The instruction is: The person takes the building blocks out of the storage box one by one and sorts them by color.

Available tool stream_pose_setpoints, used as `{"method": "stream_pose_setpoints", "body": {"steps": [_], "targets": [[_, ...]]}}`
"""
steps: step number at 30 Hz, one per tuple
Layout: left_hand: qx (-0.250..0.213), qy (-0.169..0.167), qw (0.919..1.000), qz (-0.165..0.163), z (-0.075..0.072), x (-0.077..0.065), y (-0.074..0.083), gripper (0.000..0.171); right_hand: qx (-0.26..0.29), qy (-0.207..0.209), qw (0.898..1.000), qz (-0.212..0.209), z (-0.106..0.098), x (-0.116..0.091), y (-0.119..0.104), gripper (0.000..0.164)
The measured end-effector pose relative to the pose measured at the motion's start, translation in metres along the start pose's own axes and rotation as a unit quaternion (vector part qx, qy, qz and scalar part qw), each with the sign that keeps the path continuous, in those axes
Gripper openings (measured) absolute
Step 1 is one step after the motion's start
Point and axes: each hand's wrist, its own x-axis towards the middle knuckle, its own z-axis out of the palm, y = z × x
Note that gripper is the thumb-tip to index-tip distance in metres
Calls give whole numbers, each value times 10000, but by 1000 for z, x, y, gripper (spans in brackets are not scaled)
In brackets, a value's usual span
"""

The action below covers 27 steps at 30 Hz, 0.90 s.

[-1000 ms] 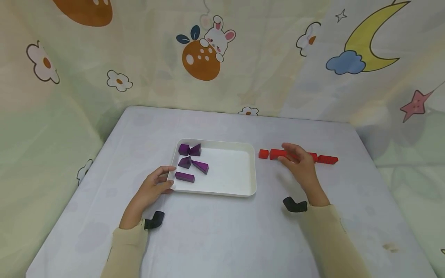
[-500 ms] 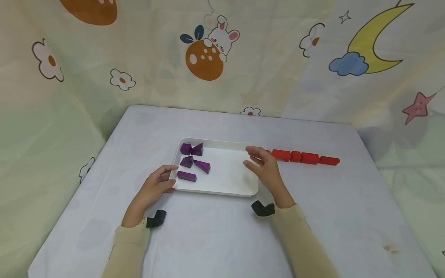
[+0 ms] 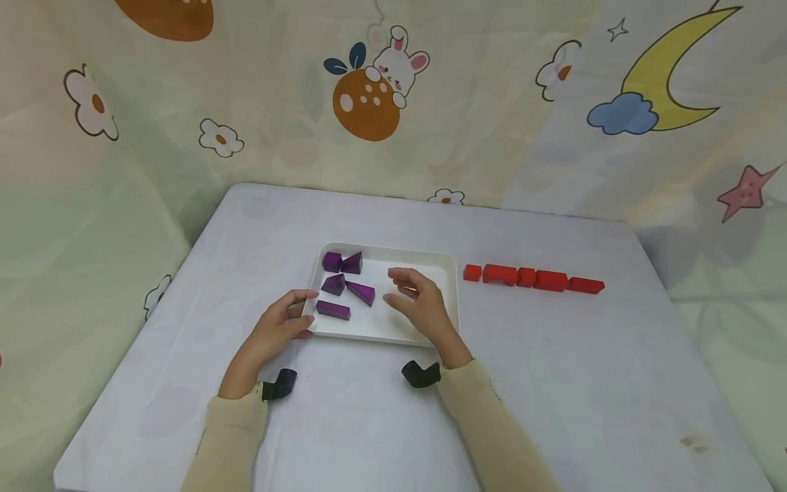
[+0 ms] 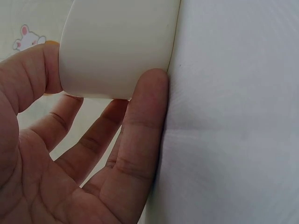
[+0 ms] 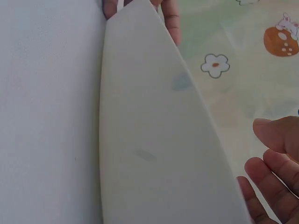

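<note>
My left hand (image 3: 277,324) grips the left side of a white tray (image 3: 424,258), thumb and fingers at its rim and wall. In the left wrist view, that hand's fingers (image 4: 149,107) touch the tray wall (image 4: 117,46). Inside the tray's left part lie purple blocks: a cube-like block (image 3: 332,262), a wedge (image 3: 352,263), a darker angular block (image 3: 333,284), a long triangular one (image 3: 361,293) and a bar (image 3: 333,310). Over the tray's right half hovers my right hand (image 3: 424,307), fingers loosely bent, nothing between them.
Right of the tray, red blocks stand in one row: a small cube (image 3: 472,272), an arch-like block (image 3: 499,274), and several more, ending with a slanted bar (image 3: 586,285). A pale cloth covers the table (image 3: 615,383). A patterned curtain (image 3: 479,102) hangs behind.
My right hand has moved left from above the red row to over the tray, uncovering the red blocks. My left hand keeps its hold, and the blocks stay put.
</note>
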Motion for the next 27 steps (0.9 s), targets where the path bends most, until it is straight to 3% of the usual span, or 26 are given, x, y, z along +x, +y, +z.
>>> {"method": "stream_pose_setpoints", "body": {"steps": [9, 16, 21, 27], "targets": [[-65, -9, 10000, -57, 0, 3, -1, 47, -686, -315, 9962, 436, 28, 7, -2, 48], [-172, -76, 9998, -59, 2, 3, 1, 48, -1449, -223, 9885, 370, 36, 11, -1, 33], [-119, -56, 9999, -87, 1, 2, 2, 48, -1208, -117, 9916, 456, 28, 7, -3, 29], [25, 22, 9999, -100, 0, 0, 2, 47, -749, -80, 9963, 420, -2, -4, -11, 32]]}}
